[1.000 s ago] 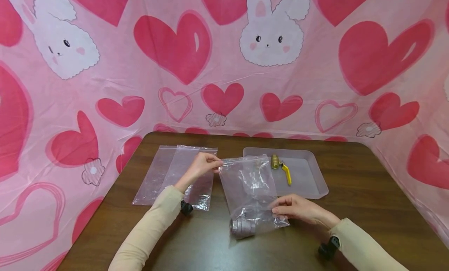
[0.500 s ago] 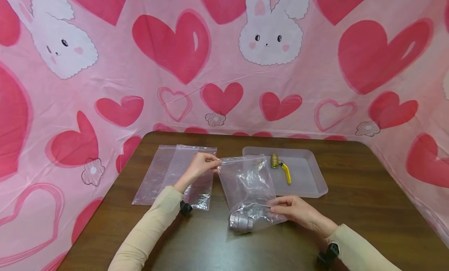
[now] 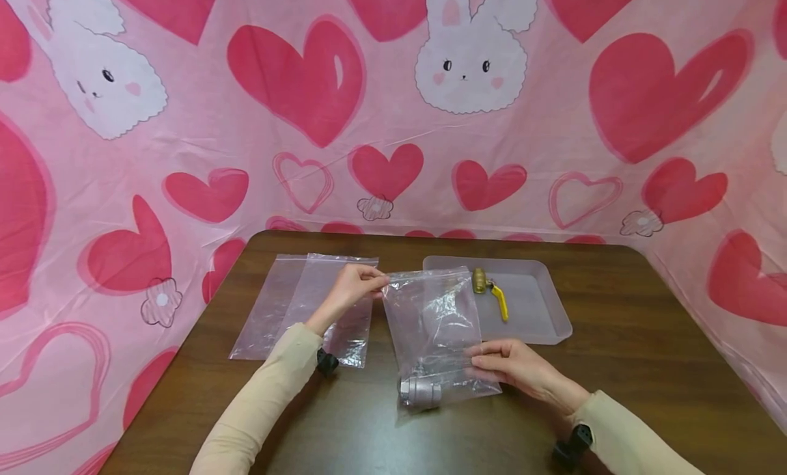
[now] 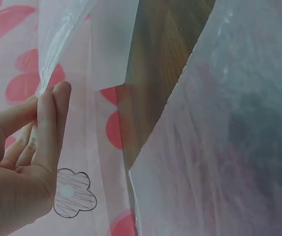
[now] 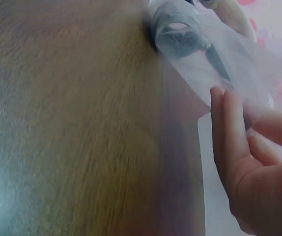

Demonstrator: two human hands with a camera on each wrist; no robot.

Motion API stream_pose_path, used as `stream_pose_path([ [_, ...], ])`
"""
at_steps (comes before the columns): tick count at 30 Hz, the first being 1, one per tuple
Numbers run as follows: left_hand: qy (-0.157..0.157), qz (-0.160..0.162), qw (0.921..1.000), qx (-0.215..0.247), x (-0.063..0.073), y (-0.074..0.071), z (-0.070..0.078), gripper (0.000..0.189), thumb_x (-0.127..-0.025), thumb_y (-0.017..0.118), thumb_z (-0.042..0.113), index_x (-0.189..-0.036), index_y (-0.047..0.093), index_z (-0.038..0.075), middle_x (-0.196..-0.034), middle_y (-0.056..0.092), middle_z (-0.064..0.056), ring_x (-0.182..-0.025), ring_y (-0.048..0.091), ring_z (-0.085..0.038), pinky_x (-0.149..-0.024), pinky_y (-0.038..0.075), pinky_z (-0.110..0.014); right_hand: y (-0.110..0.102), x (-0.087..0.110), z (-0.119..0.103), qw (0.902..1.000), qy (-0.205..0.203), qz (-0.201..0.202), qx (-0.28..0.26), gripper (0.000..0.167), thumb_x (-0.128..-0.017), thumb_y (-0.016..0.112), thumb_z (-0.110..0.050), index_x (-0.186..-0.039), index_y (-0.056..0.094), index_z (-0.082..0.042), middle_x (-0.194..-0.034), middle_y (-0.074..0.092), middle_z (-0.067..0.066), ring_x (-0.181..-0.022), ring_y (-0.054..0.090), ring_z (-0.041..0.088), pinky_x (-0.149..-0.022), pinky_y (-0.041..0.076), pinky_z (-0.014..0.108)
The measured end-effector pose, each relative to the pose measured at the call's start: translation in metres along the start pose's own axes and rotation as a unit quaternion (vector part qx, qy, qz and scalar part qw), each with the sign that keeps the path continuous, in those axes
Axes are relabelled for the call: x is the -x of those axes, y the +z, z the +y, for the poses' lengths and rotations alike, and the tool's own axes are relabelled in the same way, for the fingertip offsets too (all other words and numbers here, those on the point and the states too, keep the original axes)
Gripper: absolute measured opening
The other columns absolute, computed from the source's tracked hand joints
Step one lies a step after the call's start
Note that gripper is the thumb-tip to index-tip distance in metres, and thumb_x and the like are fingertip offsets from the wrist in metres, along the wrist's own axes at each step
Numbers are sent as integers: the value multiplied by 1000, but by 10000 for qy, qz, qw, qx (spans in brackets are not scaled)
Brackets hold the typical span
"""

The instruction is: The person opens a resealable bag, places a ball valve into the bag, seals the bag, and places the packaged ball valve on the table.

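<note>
In the head view my left hand (image 3: 353,290) pinches the top left corner of a clear zip bag (image 3: 439,324). A grey metal ball valve (image 3: 421,393) lies in the bottom of this bag, seen through the film. The left wrist view shows the bag's edge between the thumb and fingers of the left hand (image 4: 30,147). My right hand (image 3: 522,369) holds the bag's lower right side. In the right wrist view, the valve's dark handle (image 5: 217,62) points at the fingertips of the right hand (image 5: 254,162); whether they pinch it through the film is hard to see.
Two flat clear zip bags (image 3: 261,311) overlap on the left of the wooden table (image 3: 615,290). Behind the held bag, a translucent tray (image 3: 541,304) contains a brass valve (image 3: 479,281) with a yellow lever (image 3: 500,304). A pink heart-patterned cloth (image 3: 381,85) hangs behind the table.
The valve in the bag has shifted slightly up and turned a little. The right hand has moved slightly left, and its fingers have shifted on the film. The left hand keeps its corner.
</note>
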State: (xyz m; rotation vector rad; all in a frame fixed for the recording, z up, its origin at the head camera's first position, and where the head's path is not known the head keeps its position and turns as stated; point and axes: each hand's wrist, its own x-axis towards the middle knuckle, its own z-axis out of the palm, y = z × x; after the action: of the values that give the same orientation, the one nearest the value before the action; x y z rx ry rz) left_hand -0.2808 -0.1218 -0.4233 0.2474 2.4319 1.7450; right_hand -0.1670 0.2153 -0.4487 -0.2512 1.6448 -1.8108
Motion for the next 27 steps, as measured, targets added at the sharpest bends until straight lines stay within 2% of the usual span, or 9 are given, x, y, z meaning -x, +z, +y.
stream_pose_path([
  [5, -29, 27, 10000, -83, -4, 1, 0, 22, -90, 72, 12, -101, 74, -6, -88, 77, -17, -72, 74, -27, -77, 61, -46, -3, 1, 0, 9994, -150, -305, -25, 39, -97, 61, -10, -130, 58, 11, -112, 75, 1, -101, 73, 12, -90, 56, 23],
  [9, -49, -25, 9999, -87, -6, 3, 1, 23, -91, 71, 13, -102, 74, -7, -87, 77, -15, -73, 75, -27, -80, 60, -47, -4, 1, 1, 9991, -172, -377, -32, 37, -97, 61, -9, -128, 59, 11, -108, 76, 1, -99, 74, 11, -88, 56, 22],
  [13, -96, -56, 9999, -11, -7, 4, 2, 24, -92, 71, 15, -104, 73, -7, -88, 76, -15, -78, 75, -32, -83, 59, -50, -4, 2, 1, 9994, -93, -285, 143, 40, -96, 63, -11, -128, 58, 12, -103, 77, 1, -96, 74, 10, -85, 57, 21],
  [19, -52, -109, 9999, 20, -4, 6, 2, 28, -92, 71, 20, -103, 73, -6, -85, 76, -15, -82, 74, -39, -81, 60, -47, -5, 8, 2, 9987, -157, -135, 464, 45, -97, 63, -14, -129, 54, 16, -101, 78, 0, -94, 74, 9, -84, 58, 21],
  [23, -162, -185, 9997, 7, 0, 7, 3, 31, -92, 72, 26, -101, 74, -4, -83, 76, -15, -80, 74, -38, -80, 60, -45, -8, 15, 6, 9981, -281, -87, 546, 45, -98, 61, -12, -129, 52, 18, -101, 78, 0, -94, 74, 8, -84, 58, 20],
  [27, -217, -285, 9994, -1, 3, 9, 3, 36, -92, 71, 30, -103, 73, -4, -88, 77, -17, -76, 76, -32, -80, 60, -44, -11, 22, 8, 9979, -428, -72, 485, 43, -98, 59, -10, -130, 51, 19, -103, 78, 1, -95, 74, 9, -84, 58, 21],
])
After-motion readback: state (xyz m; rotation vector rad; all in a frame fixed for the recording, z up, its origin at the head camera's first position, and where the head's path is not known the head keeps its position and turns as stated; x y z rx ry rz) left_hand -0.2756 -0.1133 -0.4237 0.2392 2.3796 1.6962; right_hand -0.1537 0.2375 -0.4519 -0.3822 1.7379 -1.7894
